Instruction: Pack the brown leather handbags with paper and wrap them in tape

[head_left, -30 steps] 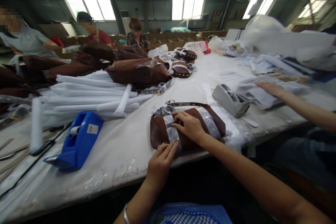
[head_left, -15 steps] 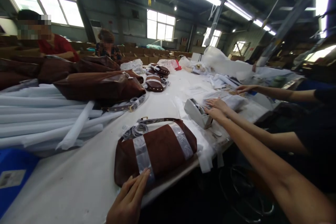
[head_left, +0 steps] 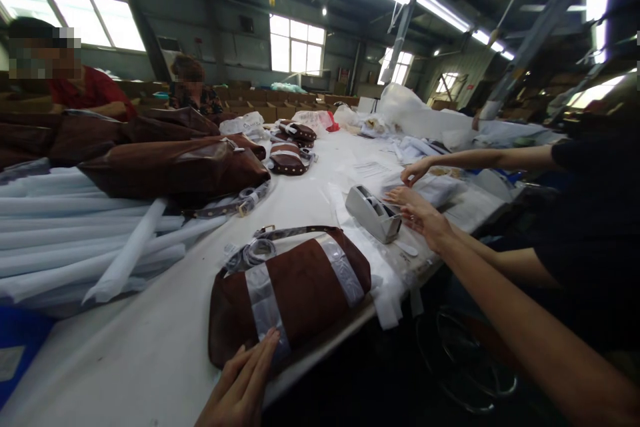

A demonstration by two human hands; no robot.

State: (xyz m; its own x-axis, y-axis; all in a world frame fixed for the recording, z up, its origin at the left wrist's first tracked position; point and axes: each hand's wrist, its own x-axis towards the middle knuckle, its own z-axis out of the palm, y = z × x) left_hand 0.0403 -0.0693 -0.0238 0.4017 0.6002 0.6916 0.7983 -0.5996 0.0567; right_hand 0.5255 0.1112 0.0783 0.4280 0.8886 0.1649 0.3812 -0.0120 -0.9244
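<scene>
A brown handbag (head_left: 305, 300) lies on the table in front of me, with two clear plastic bands wrapped around its body and a coiled, wrapped strap (head_left: 259, 250) behind it. My left hand (head_left: 243, 380) rests with outstretched fingers on the bag's near edge, by the left band. Off to the right, my right hand (head_left: 427, 223) is at the front end of a grey tape dispenser (head_left: 373, 213). Its fingers are bent together, seemingly on the end of the tape, which is hard to see. Beside it are a co-worker's hands (head_left: 416, 172), over a plastic-wrapped packet.
More brown bags (head_left: 170, 167) are piled at the left above white paper rolls (head_left: 120, 253). A blue bin (head_left: 25, 347) stands at the lower left. Two small studded bags (head_left: 290, 157) lie farther back. Plastic sheeting (head_left: 420, 113) is heaped behind. Two people sit across the table.
My right hand has drawn back slightly to the right from the tape dispenser. The co-worker's far hand has moved left over the packet. My left hand stays on the handbag; the view has shifted slightly.
</scene>
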